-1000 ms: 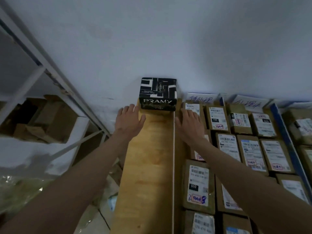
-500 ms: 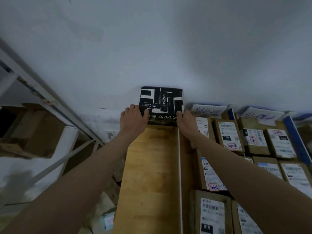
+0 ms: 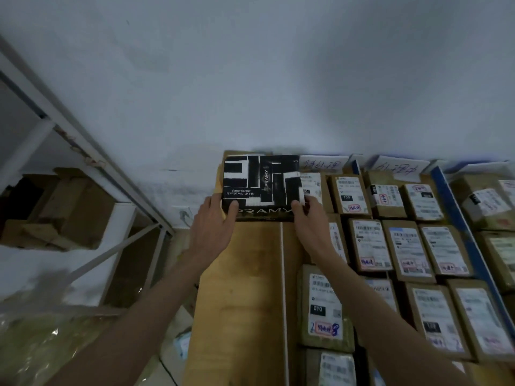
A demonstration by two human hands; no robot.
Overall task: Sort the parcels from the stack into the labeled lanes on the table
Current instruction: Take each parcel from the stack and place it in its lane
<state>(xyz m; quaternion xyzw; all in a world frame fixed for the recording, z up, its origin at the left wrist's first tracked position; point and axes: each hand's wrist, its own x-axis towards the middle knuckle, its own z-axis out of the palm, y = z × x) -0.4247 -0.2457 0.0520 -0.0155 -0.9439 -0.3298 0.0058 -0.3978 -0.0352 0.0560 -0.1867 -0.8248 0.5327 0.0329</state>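
Note:
A black-and-white box printed PRAMY (image 3: 262, 182) stands at the far end of the bare wooden lane (image 3: 239, 288), against the white wall. My left hand (image 3: 214, 227) grips its near left corner, thumb on top. My right hand (image 3: 309, 221) grips its near right corner. To the right, lanes hold many brown parcels with white shipping labels (image 3: 370, 246). Handwritten lane labels (image 3: 323, 164) stand against the wall behind them.
A blue divider strip (image 3: 459, 224) separates the parcel lanes on the right. A white metal shelf frame (image 3: 83, 151) with cardboard boxes (image 3: 64, 207) stands to the left. The floor beside the table's left edge holds plastic wrap (image 3: 36, 344).
Both hands reached forward from beside the box and closed on its near corners. The box top now tilts more toward me.

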